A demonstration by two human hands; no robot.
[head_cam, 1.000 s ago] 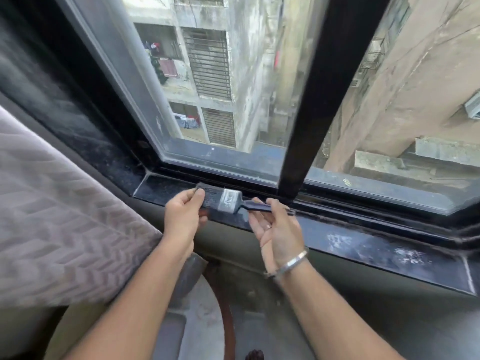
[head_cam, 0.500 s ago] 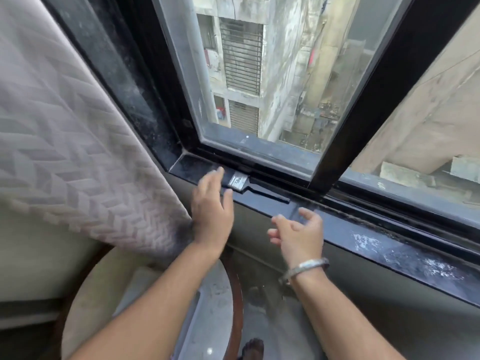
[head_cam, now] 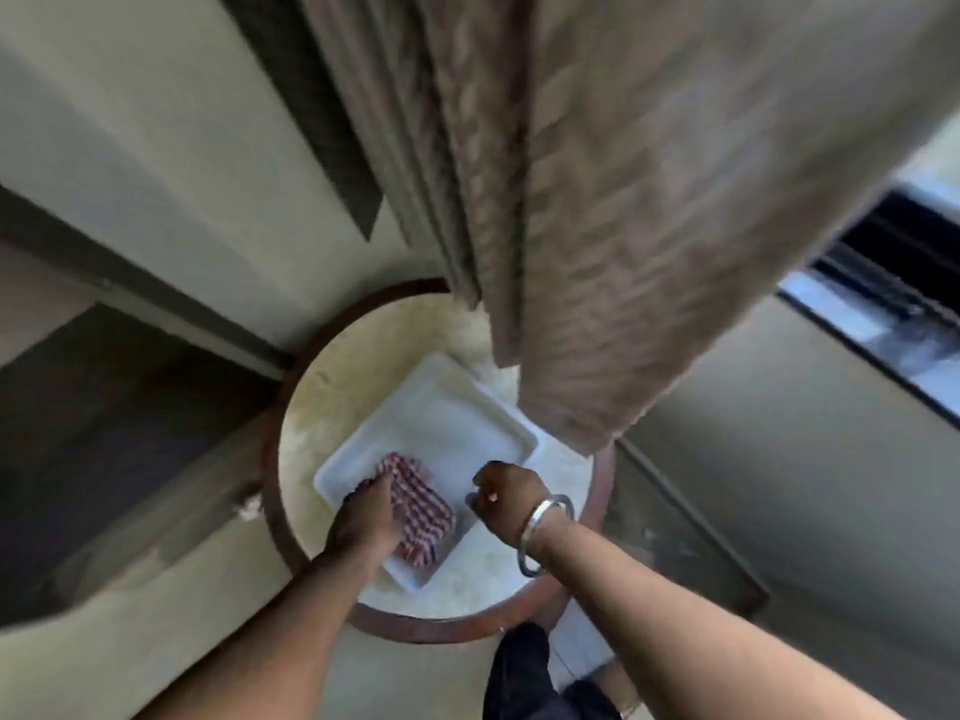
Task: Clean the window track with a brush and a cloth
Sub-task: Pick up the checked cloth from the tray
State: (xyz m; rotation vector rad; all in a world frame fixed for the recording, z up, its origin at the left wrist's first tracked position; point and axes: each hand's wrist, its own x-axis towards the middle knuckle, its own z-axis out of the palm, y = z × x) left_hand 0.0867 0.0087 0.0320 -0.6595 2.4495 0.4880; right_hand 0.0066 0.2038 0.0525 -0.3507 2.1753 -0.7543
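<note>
A red-and-white striped cloth [head_cam: 423, 517] lies folded in a white tray [head_cam: 457, 413] on a small round table [head_cam: 332, 402]. My left hand [head_cam: 366, 517] rests on the cloth's left edge, fingers down on it; the blur hides whether it grips. My right hand [head_cam: 501, 493], with a metal bangle on the wrist, hovers curled over the tray's right rim, nothing visible in it. The brush is out of sight. Only a corner of the dark window track [head_cam: 893, 298] shows at the far right.
A patterned beige curtain [head_cam: 623, 200] hangs down over the table's far side and the tray's corner. Pale wall lies left and right of it. Dark furniture [head_cam: 104, 433] stands at the left. My dark-trousered leg [head_cam: 519, 672] is below the table.
The view swung from the window down to the table. Both hands left the brush on the sill; my left hand now lies on the cloth and my right hand is above the tray.
</note>
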